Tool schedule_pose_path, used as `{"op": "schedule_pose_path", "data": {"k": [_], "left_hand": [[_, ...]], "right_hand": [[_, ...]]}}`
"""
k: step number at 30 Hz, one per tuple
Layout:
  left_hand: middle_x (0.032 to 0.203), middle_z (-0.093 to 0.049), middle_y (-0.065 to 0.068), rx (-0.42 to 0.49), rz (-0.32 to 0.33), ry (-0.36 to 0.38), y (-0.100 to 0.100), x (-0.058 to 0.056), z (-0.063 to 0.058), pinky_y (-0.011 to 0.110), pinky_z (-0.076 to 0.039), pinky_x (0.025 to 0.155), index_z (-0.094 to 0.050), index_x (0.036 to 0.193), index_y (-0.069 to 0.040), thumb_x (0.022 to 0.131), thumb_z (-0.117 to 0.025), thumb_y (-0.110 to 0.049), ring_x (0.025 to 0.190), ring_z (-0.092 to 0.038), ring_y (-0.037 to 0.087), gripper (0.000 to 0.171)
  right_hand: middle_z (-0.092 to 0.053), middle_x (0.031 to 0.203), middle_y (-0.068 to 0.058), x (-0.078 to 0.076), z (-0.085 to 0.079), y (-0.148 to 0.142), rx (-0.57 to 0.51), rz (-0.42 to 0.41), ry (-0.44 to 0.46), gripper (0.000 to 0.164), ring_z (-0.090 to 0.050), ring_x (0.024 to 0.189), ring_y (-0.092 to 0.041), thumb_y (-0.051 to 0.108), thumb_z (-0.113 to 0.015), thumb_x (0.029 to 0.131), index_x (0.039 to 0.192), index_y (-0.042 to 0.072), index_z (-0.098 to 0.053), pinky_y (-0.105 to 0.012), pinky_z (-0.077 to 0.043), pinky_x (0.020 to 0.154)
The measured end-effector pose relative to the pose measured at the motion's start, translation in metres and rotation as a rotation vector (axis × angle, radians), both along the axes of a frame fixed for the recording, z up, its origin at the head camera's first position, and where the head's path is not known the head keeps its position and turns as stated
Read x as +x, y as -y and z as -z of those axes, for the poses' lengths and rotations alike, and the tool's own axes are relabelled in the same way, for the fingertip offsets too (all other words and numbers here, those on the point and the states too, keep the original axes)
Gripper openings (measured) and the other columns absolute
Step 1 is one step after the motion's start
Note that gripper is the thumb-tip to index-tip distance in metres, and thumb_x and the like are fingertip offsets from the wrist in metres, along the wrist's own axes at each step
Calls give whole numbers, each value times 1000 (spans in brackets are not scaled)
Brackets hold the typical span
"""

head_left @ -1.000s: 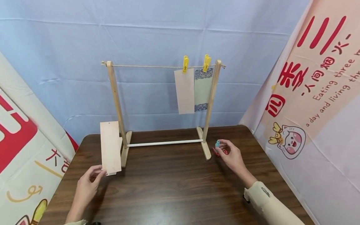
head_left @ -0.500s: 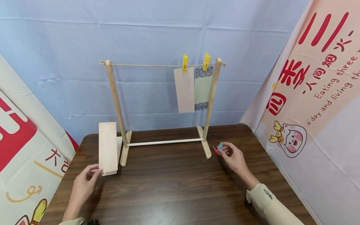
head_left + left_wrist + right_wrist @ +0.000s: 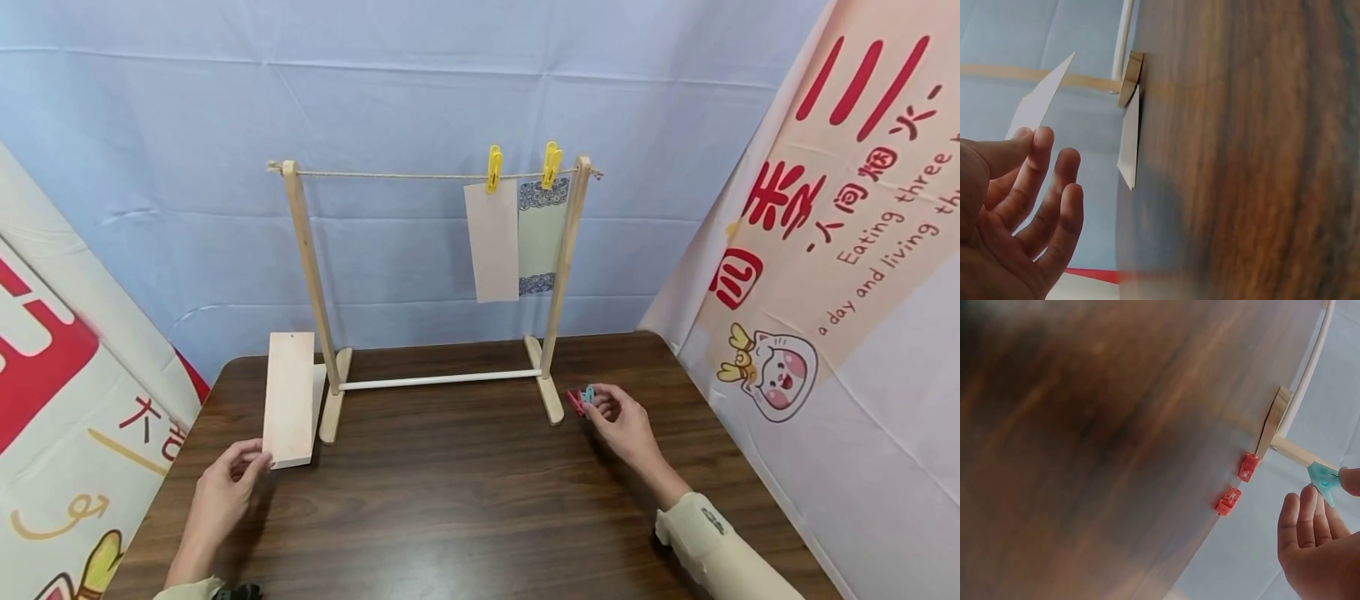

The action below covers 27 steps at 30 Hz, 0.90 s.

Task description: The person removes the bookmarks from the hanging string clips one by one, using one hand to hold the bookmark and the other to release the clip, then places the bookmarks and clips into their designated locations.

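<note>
My left hand (image 3: 223, 493) pinches a pale blank card (image 3: 290, 398) by its lower left corner, between thumb and fingers. More cards (image 3: 1129, 147) lie on the table beneath it, beside the stand's left foot. Between the thumb and fingers of my right hand (image 3: 628, 429) is a light blue clothespin (image 3: 1324, 477), raised off the table. Two red clothespins (image 3: 1248, 467) lie on the tabletop close by. From the stand's cord (image 3: 390, 176) hang a blank card (image 3: 492, 243) and a patterned card (image 3: 542, 239), each under a yellow clothespin (image 3: 494, 169).
The wooden stand (image 3: 306, 250) stands at the back of the dark wood table (image 3: 450, 500), a white bar (image 3: 442, 380) joining its feet. Behind it is a pale blue cloth (image 3: 390, 100). Printed cloths (image 3: 817, 250) hang at both sides.
My left hand has shifted slightly left and the card's top has dipped. My right hand has moved a little right and down, with the light blue clothespin still in its fingers.
</note>
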State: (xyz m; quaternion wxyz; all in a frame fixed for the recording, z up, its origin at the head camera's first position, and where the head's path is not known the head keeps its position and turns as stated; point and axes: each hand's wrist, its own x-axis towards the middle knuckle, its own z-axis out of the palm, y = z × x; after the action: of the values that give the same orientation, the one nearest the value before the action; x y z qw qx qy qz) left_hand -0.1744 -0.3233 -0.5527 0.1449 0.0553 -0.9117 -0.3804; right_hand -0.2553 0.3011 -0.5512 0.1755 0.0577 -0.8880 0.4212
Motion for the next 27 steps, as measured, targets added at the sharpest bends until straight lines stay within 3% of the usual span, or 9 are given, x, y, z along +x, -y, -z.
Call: {"op": "schedule_pose_path", "data": {"k": [7, 14, 19, 27], "left_hand": [[100, -81, 11, -21, 0, 36, 6, -3, 5, 13, -44, 69, -70, 126, -3, 107, -70, -19, 80, -64, -6, 25], [98, -81, 10, -33, -1, 69, 10, -6, 7, 21, -48, 69, -70, 128, -3, 109, -68, -23, 81, -65, -1, 28], [99, -80, 10, -39, -1, 111, 10, -8, 7, 26, -49, 70, -68, 130, -2, 109, -67, -24, 85, -69, 10, 30], [100, -80, 12, -24, 9, 135, 11, -10, 6, 26, -48, 67, -68, 130, 0, 110, -66, -24, 81, -67, 7, 32]], "right_hand": [[-72, 96, -13, 1, 2, -1, -2, 14, 8, 31, -66, 86, -21, 5, -82, 96, 123, -5, -70, -19, -53, 73], [-72, 97, -12, -1, 4, -1, 29, 9, 15, 32, -64, 84, -14, 7, -81, 97, 124, -6, -69, -20, -54, 73], [-72, 98, -13, -4, 3, 0, 62, 21, 69, 33, -64, 84, -17, 9, -80, 98, 125, -6, -68, -20, -52, 72], [-73, 95, -12, -5, 0, 0, 133, 41, 152, 34, -63, 79, -17, 12, -77, 99, 125, -8, -67, -26, -50, 70]]}}
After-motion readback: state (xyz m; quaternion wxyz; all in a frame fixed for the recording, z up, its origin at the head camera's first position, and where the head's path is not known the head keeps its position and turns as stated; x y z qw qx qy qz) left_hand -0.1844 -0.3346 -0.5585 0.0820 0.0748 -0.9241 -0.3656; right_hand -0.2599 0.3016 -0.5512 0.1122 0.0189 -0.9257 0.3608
